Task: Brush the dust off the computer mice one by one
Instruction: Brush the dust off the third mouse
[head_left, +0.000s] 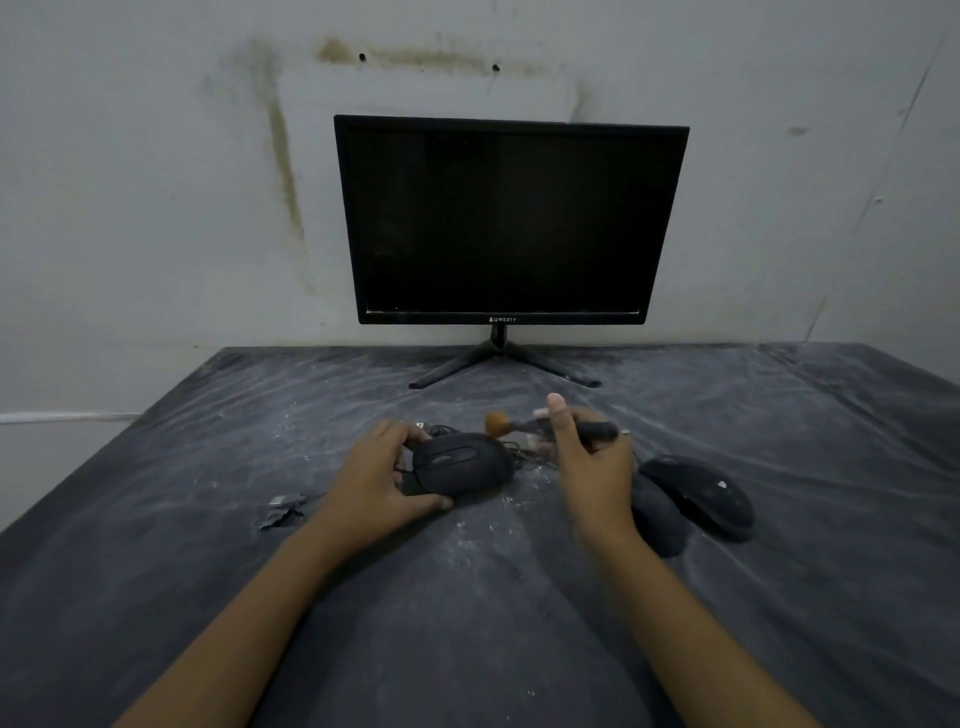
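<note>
Dark dusty sheet covers the table (519, 613), w/ a black monitor (511, 218) standing at the back by the wall, screen dark. Both your forearms come in from the bottom edge, angling toward mid-table. Your left hand (379, 480) is turned palm-in, thumb along the near side and fingers curled over the far side of the black mouse (462, 465) at table centre. It grips that mouse, wheel end toward your left; can't tell if it's lifted. Your right hand (592, 467) is raised just right of it, thumb sticking up, fingers wrapped round the brush (519, 426). Handle runs approx. level, brownish bristles pointing left — just behind the mouse's top, contact unclear. Right of your right wrist lie the far-right mouse (698, 493) and the near mouse (657, 514), side by side, the near one partly hidden by the hand. Small crumpled scrap (283, 512) lies left of your left wrist
</note>
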